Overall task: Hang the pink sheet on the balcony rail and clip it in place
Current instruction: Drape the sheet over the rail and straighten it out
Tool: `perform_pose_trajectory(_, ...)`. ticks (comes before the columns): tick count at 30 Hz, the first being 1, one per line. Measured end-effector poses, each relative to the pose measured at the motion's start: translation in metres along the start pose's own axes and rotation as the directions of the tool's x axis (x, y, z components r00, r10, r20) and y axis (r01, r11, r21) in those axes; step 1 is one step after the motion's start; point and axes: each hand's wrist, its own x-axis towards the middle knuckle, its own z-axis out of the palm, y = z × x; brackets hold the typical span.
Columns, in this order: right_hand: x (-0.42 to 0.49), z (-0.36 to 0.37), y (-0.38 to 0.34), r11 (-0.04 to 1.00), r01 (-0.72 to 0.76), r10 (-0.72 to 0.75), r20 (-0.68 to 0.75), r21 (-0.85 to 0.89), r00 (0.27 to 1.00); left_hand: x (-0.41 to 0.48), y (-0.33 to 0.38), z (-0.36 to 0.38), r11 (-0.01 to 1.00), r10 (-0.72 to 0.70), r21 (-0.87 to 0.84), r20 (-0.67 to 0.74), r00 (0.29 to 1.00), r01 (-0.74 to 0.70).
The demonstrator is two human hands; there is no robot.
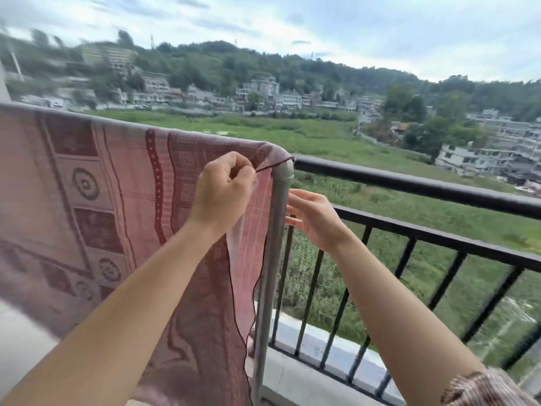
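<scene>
The pink sheet (96, 200), patterned in dark red, hangs over a grey metal rail (278, 206) that bends down into a post at its right end. My left hand (222, 191) pinches the sheet's dark-hemmed right edge just below the rail's corner. Just right of the post, my right hand (316, 215) hovers with its fingers relaxed, holding nothing. The sheet's right edge falls in loose folds beside the post. No clip is visible.
A black balcony railing (424, 230) with vertical bars runs from the grey post off to the right, above a concrete ledge (310, 364). Beyond it lie a green field and hillside buildings far below.
</scene>
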Motion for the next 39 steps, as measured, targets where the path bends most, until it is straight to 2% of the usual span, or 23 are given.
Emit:
perform_pose_trajectory(3, 0.005, -0.005, -0.003, 0.996, 0.025, -0.019, 0.068, -0.084, 0.998, 0.009, 0.017, -0.009, 0.997, -0.068, 0.040, 0.035, 0.997, 0.067)
perform_pose_trajectory(6, 0.012, -0.010, -0.003, 0.977, 0.013, 0.017, 0.137, -0.214, 0.990, 0.014, 0.030, -0.011, 0.981, -0.036, 0.195, 0.127, 0.991, 0.011)
perform_pose_trajectory(8, 0.018, -0.006, -0.002, 0.968, 0.003, 0.047, 0.191, -0.253, 0.981, 0.020, 0.034, -0.010, 0.946, -0.003, 0.322, 0.130, 0.991, -0.039)
perform_pose_trajectory(11, 0.025, 0.005, 0.004, 0.934, -0.025, 0.125, 0.258, -0.358, 0.958, 0.021, 0.040, -0.009, 0.938, 0.024, 0.343, 0.097, 0.995, -0.056)
perform_pose_trajectory(13, 0.029, 0.006, 0.014, 0.908, -0.050, 0.175, 0.268, -0.415, 0.947, 0.018, 0.042, -0.009, 0.931, 0.050, 0.358, 0.080, 0.996, -0.075)
perform_pose_trajectory(15, 0.032, 0.002, 0.023, 0.919, -0.078, 0.167, 0.201, -0.387, 0.965, 0.010, 0.040, -0.008, 0.920, 0.079, 0.380, 0.068, 0.995, -0.099)
perform_pose_trajectory(18, 0.034, -0.011, 0.016, 0.978, -0.052, 0.053, 0.002, -0.200, 0.999, -0.009, 0.032, -0.006, 0.949, 0.086, 0.301, 0.047, 0.995, -0.096)
perform_pose_trajectory(20, 0.036, -0.015, -0.001, 0.986, 0.036, -0.054, -0.105, -0.162, 0.993, -0.029, 0.020, -0.003, 0.963, 0.082, 0.252, 0.048, 0.995, -0.092)
perform_pose_trajectory(22, 0.035, -0.013, -0.022, 0.975, 0.163, -0.187, -0.163, -0.150, 0.969, -0.056, 0.002, 0.001, 0.955, 0.057, 0.283, 0.108, 0.993, -0.086)
perform_pose_trajectory(25, 0.026, -0.008, -0.047, 0.927, 0.331, -0.361, -0.181, -0.178, 0.915, -0.087, -0.019, 0.009, 0.916, -0.078, 0.401, 0.226, 0.971, -0.020)
perform_pose_trajectory(27, 0.023, -0.007, -0.044, 0.897, 0.365, -0.403, -0.121, -0.250, 0.907, -0.091, -0.025, 0.013, 0.878, -0.130, 0.478, 0.172, 0.976, 0.032)
perform_pose_trajectory(30, 0.013, -0.008, -0.024, 0.896, 0.315, -0.356, -0.082, -0.311, 0.931, -0.082, -0.018, 0.017, 0.817, -0.104, 0.574, 0.065, 0.992, 0.048)
perform_pose_trajectory(34, -0.002, -0.006, -0.012, 0.900, 0.227, -0.261, -0.045, -0.371, 0.964, -0.069, -0.008, 0.024, 0.734, -0.086, 0.679, 0.078, 0.993, 0.010)
perform_pose_trajectory(37, -0.013, -0.005, -0.003, 0.931, 0.087, -0.083, 0.025, -0.354, 0.996, -0.069, -0.005, 0.028, 0.794, -0.128, 0.608, 0.136, 0.982, 0.019)
perform_pose_trajectory(39, -0.017, -0.006, -0.001, 0.951, 0.046, -0.036, 0.040, -0.306, 0.999, -0.072, 0.000, 0.031, 0.841, -0.134, 0.540, 0.192, 0.972, 0.009)
